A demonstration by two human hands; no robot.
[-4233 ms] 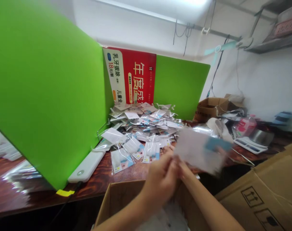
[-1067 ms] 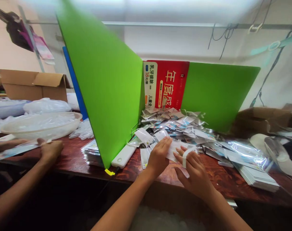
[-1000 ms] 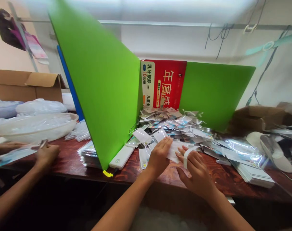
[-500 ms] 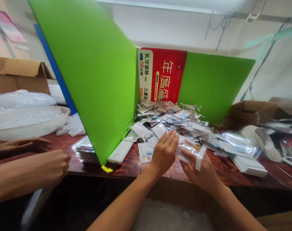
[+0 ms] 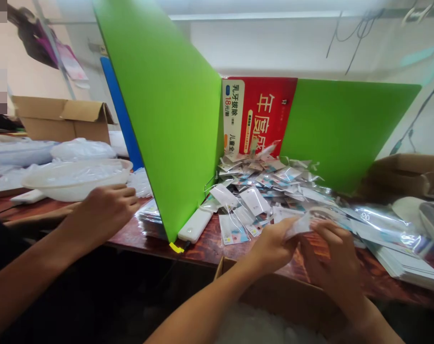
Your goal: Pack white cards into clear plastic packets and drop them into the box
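Observation:
My left hand (image 5: 276,246) pinches one end of a small clear plastic packet (image 5: 299,225), whose contents I cannot make out. At its other end, the fingers of my right hand (image 5: 336,258) are bent together around the glossy film. Motion blur softens the fingertips there. Just beyond both hands lies a heap of packed cards (image 5: 267,174) in clear sleeves, several of them with white backs. A single sleeved card (image 5: 234,230) rests at the near left of the heap.
Green boards (image 5: 177,124) wall the heap at left and back, beside a red printed sign (image 5: 270,110). A white flat device (image 5: 195,224) lies at the left board. Card stacks (image 5: 406,260) are at right; a carton (image 5: 274,286) is below. A co-worker's arm (image 5: 91,229) works at left.
The view has swung left. The packet was laid flat under my left hand; now it is lifted and held between both hands. A white object has appeared atop the heap's back.

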